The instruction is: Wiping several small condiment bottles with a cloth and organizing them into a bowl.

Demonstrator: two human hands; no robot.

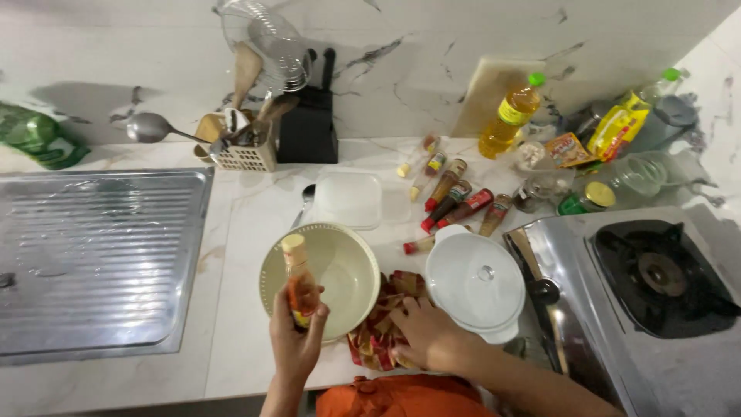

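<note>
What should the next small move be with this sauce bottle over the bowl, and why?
Probably tip the bottle toward the bowl. The left hand holds it upright above the bowl's near rim, cap uppermost, so nothing can pour yet. Whether the cap is loosened cannot be told; it may need opening first. The right hand rests on the patterned cloth beside the bowl and is free to help.

Left of the left hand (297, 340) gripping the orange sauce bottle (299, 282), bare countertop (231, 309) runs to the steel drainboard (93, 262). Ahead sits the cream bowl (340, 266); right, the patterned cloth (378, 328), white lidded casserole (477, 284) and 5 lying bottles (455, 202) block passage.
</note>
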